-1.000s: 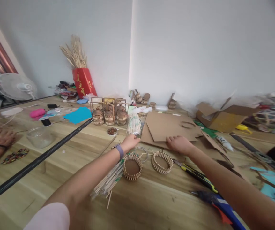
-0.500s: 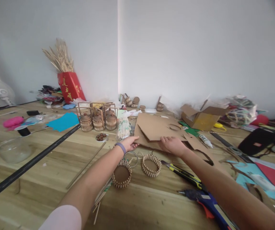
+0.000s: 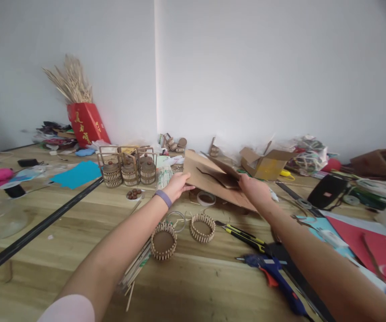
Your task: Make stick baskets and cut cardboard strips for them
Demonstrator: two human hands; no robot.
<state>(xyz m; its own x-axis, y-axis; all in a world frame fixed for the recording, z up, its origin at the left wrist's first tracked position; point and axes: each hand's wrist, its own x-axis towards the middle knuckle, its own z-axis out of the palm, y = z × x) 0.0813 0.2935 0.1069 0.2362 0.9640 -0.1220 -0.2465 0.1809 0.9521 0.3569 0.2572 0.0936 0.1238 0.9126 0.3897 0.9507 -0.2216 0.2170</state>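
My left hand (image 3: 178, 185), with a purple band at the wrist, grips the near left edge of a large brown cardboard sheet (image 3: 195, 169). The sheet is tilted, its left side raised off the table. Over it, my right hand (image 3: 252, 190) is closed on the edge of a second, smaller cardboard piece (image 3: 225, 167), which stands at a slant. Under the large sheet's near edge shows a pale ring (image 3: 206, 198). Closer to me sit two round stick-walled baskets, one on the left (image 3: 164, 241) and one on the right (image 3: 203, 228), beside a thin hoop (image 3: 176, 221).
A yellow-black utility knife (image 3: 245, 237) and a blue glue gun (image 3: 273, 273) lie near my right forearm. Small handled baskets (image 3: 130, 172) stand at back left by a dish of brown beads (image 3: 134, 194). An open carton (image 3: 268, 164) and a black speaker (image 3: 327, 194) are rightward.
The large cardboard sheet has been raised and tilted, and the smaller piece lifted at a slant by my right hand. The pale ring beneath now shows. My view has turned slightly right.
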